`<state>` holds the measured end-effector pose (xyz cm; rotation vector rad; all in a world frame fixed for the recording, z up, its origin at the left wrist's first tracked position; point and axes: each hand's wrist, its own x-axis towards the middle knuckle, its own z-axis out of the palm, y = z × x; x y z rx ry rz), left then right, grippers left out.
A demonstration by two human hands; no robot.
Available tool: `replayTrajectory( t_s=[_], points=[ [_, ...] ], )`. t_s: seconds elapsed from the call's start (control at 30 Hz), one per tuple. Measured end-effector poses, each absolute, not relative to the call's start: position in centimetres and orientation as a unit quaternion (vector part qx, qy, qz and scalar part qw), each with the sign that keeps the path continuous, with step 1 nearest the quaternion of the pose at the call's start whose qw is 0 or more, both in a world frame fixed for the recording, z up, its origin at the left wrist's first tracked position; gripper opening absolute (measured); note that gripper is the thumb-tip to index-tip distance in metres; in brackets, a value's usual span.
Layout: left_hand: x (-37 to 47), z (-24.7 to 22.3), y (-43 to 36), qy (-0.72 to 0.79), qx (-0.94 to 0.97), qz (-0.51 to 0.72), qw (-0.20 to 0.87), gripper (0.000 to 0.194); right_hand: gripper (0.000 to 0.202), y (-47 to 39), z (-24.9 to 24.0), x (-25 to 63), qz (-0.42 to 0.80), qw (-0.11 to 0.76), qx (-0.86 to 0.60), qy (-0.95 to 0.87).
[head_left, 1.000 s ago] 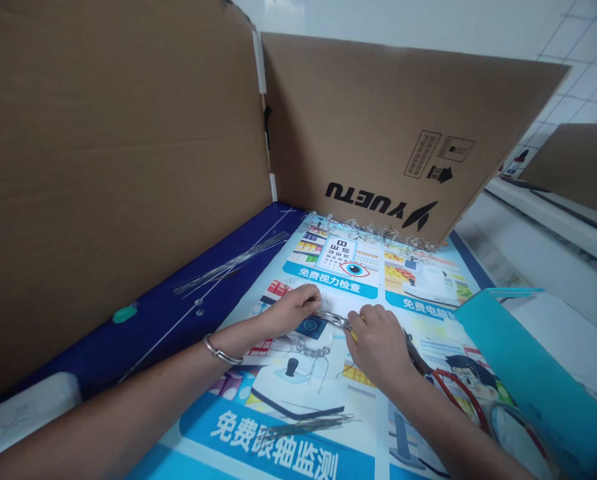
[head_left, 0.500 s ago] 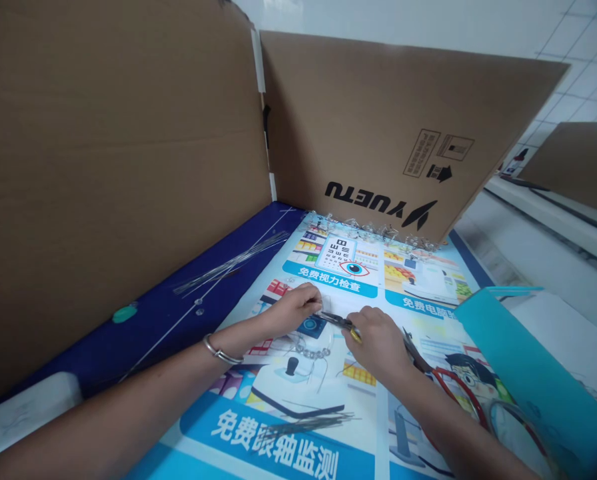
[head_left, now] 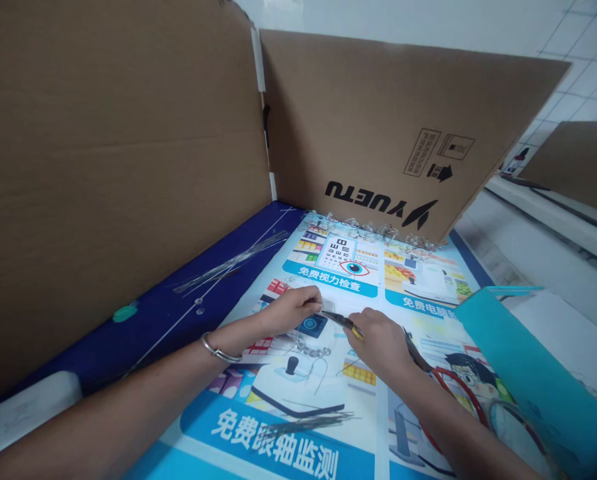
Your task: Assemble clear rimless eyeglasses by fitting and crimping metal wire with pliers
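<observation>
My left hand [head_left: 301,307] is closed in a pinch near the middle of the printed sheet; the small thing between its fingertips is too fine to make out. My right hand [head_left: 376,337] is wrapped round a pair of pliers [head_left: 342,321] with yellow on the handle. The dark plier tips point left and meet the left fingertips. Just below the hands lies a short row of clear beads [head_left: 312,349] with thin wire ends curling from it. Closer to me, a bundle of cut wires [head_left: 311,424] rests on the sheet.
Cardboard panels [head_left: 378,120] stand at the back and left. Clear beaded wire pieces [head_left: 378,230] line the back panel's foot. Long wires [head_left: 233,261] lie on the blue strip. Red-handled scissors [head_left: 461,393] sit by my right forearm, beside a turquoise box [head_left: 518,367].
The pliers have tilted slightly, their handle end dropping a little as my right hand turns. My left hand stays almost in place.
</observation>
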<state>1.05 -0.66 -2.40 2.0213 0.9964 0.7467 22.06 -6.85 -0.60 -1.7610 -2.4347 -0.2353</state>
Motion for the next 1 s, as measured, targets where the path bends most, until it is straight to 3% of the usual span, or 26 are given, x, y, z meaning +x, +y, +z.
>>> replayTrajectory(
  t_s=[0.63, 1.0],
  points=[
    [1.1, -2.6, -0.7, 0.387, 0.802, 0.307, 0.334, 0.010, 0.020, -6.8, 0.1, 22.3, -0.089, 0.130, -0.568, -0.808],
    [1.5, -2.3, -0.9, 0.386, 0.813, 0.319, 0.297, 0.010, 0.016, -7.4, 0.3, 21.2, -0.129, 0.078, -0.547, -0.824]
  ],
)
